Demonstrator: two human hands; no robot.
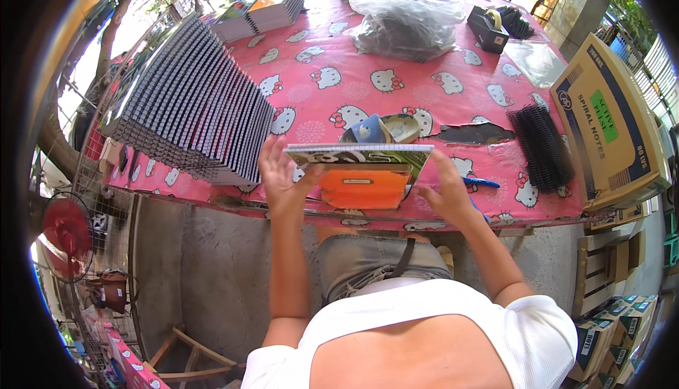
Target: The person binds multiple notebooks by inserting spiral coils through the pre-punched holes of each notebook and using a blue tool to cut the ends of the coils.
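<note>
Both hands, left hand [280, 177] and right hand [445, 189], apparently pinch the notebook's [361, 166] ends.

The notebook [364, 177] between the hands has a glossy card cover and matt white paper pages. The tablecloth [396, 99] looks like smooth pink plastic, torn near the right. The far bag [407, 21] is thin crinkled plastic. The box [612, 124] at right is matt cardboard.
</note>
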